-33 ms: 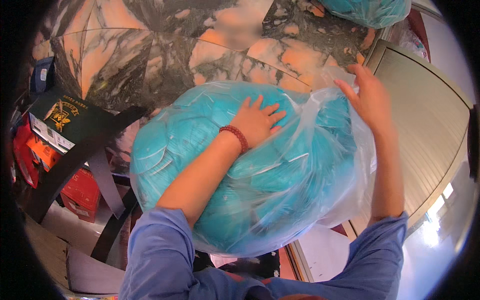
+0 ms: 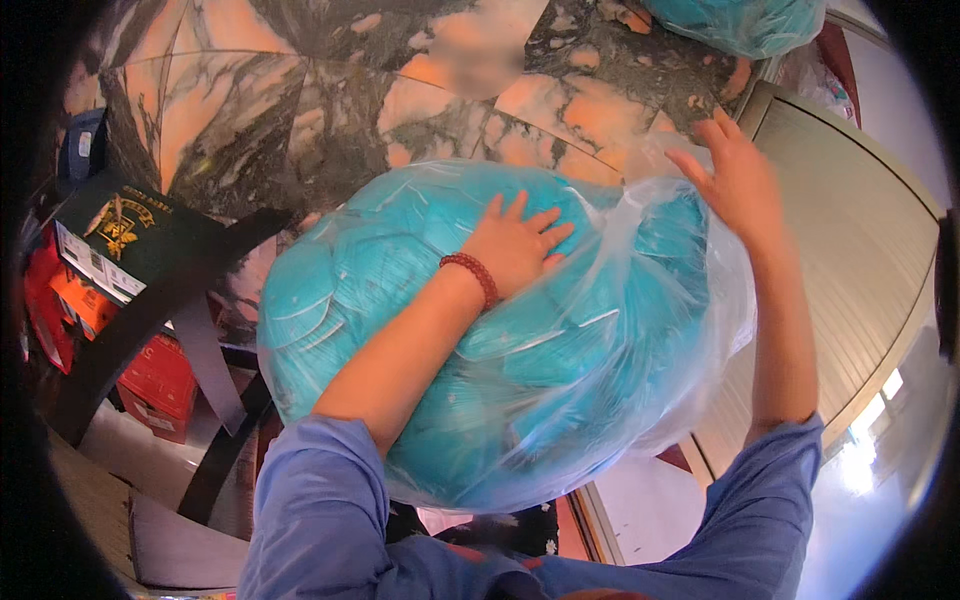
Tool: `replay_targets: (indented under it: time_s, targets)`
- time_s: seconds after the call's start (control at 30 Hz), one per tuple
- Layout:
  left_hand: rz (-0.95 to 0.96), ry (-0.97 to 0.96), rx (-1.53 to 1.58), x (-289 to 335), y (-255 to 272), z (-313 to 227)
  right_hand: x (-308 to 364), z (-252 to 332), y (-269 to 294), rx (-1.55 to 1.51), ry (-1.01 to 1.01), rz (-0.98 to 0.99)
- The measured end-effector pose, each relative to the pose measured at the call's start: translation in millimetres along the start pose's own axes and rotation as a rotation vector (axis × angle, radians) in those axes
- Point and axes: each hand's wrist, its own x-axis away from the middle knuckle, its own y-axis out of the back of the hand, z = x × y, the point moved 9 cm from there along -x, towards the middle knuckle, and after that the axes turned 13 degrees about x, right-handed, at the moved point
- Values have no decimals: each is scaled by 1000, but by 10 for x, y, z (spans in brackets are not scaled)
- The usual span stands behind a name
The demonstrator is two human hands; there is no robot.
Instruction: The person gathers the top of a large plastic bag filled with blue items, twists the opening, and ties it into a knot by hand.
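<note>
Your left hand (image 2: pixel 512 248) lies spread wide on the bag (image 2: pixel 350 280) at the frame's centre, probably steadying it because it bulges round. Your right hand (image 2: pixel 742 195), upper right, has thumb and fingers apart beside the loose film (image 2: pixel 632 207); whether they touch is unclear.

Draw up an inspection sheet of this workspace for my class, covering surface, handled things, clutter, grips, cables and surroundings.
Surface: marbled orange-and-dark tiling beyond the bag; whatever supports the bag is hidden.
Handled things: large clear plastic bag, bulging with turquoise pieces, some pale-edged; their kind is unclear.
Clutter: at left, a dark green box with a gold emblem and a red box.
Grips: left grip spread open on the bag; right grip open by the bag's gathered film, contact unclear.
Cables: nothing seen.
Surroundings: tan panel at right; second turquoise-filled bag at the upper right.
</note>
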Motion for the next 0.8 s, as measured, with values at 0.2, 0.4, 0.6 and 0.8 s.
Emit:
replay_targets:
  time_s: [0.2,0.4,0.6,0.8]
  targets:
    - [-68,-171,178,103,-19,-267,-595,-431,-1619,242,121,565]
    - [-55,-274,257,162,3,-376,131,-1434,-2811,407,-5,857]
    - [-74,-297,409,222,55,-402,496,-1405,-2997,186,219,908]
    - [-46,-287,403,227,-20,-328,710,-1451,-2437,551,-28,193]
